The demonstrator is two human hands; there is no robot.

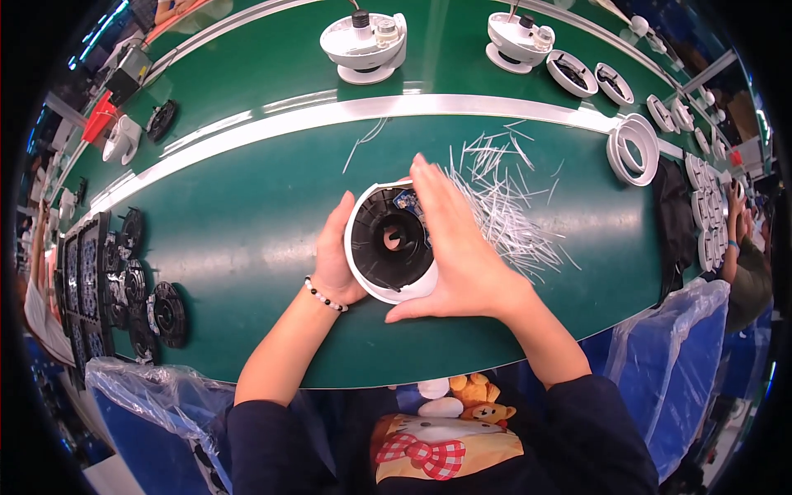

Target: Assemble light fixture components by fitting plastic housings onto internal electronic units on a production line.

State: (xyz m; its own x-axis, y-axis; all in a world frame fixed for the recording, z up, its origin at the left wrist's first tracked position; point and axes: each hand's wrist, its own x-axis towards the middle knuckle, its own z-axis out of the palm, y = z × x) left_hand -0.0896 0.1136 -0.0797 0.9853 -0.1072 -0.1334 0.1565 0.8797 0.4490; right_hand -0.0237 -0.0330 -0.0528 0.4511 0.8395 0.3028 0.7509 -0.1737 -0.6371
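Between my hands, above the green tabletop, is a white round plastic housing (420,288) fitted with a black disc-shaped part (375,257) that has a hole in its middle. A bit of blue circuit board (404,200) shows at the disc's upper right. My left hand (334,260), a beaded bracelet at its wrist, grips the housing from the left, its fingers mostly hidden underneath. Against the housing's right side lies my right hand (458,252), fingers stretched along the upper rim and thumb by the lower edge.
Thin white strips (503,202) lie scattered right of my hands. Black round parts (169,313) and black trays (82,280) sit at the left. White rings (633,150) stand at the right. Beyond the white rail (371,107) are white fan-like assemblies (363,51). Another person's arm (731,247) shows far right.
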